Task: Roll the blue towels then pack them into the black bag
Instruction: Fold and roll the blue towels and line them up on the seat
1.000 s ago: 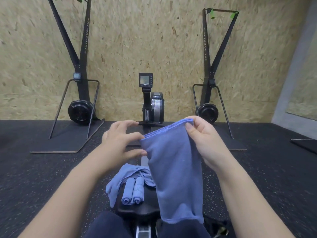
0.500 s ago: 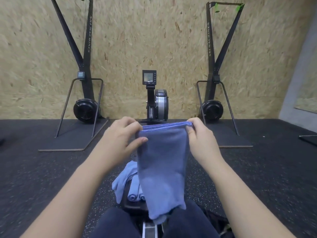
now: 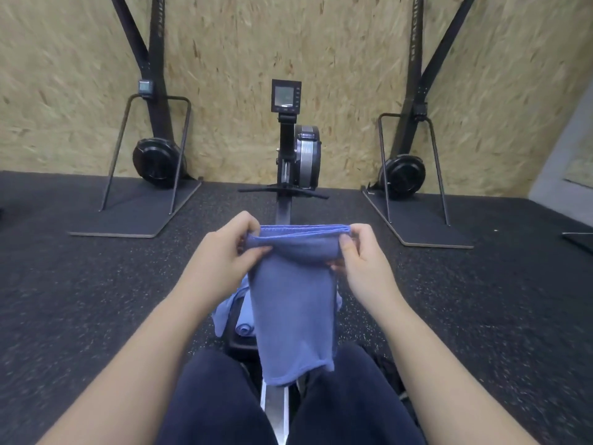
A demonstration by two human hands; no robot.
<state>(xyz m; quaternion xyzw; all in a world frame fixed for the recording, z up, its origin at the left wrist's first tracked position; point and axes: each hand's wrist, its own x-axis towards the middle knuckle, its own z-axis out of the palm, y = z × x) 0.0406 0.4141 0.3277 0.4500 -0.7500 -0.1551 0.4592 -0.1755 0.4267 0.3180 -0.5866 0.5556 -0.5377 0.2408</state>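
While my left hand (image 3: 224, 255) and right hand (image 3: 362, 258) pinch its top corners, fingers curled round the folded edge, the towel (image 3: 293, 309) hangs over my lap; more towels (image 3: 236, 313) lie at seven o'clock behind it, on the rower (image 3: 296, 149).

Hanging towel (image 3: 293, 319) hides most of towel pile (image 3: 224, 311); ski machine (image 3: 150, 91) tops cut off.

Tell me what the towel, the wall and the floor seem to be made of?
Towel: soft matte cloth, perhaps microfibre; it drapes and has stitched hems. Wall: bare strand board; pressed wood flakes show. Floor: probably black rubber matting with pale speckles.
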